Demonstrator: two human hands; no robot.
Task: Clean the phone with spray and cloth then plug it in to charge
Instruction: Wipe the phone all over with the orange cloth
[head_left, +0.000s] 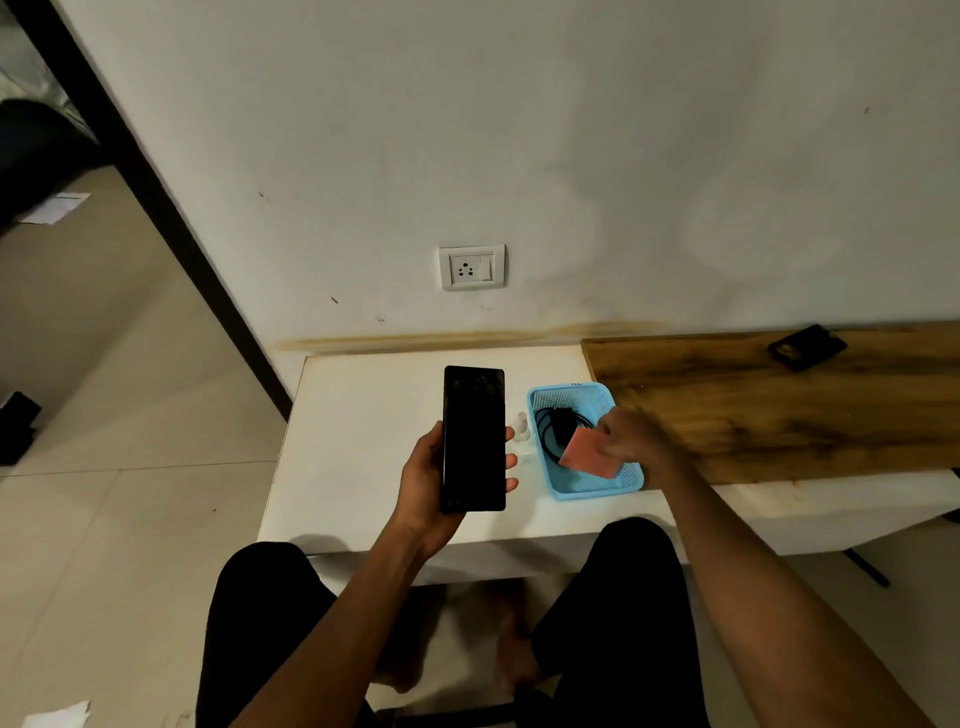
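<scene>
My left hand holds a black phone upright over the white table, its dark screen facing me. My right hand grips a folded pink cloth over the blue basket. A black charger with its coiled cable lies inside the basket. A small clear spray bottle stands on the table between the phone and the basket, partly hidden by the phone. A white wall socket sits on the wall above the table.
A brown wooden board covers the table's right side, with a small black object near its far edge. Tiled floor lies to the left. My knees are under the table's front edge.
</scene>
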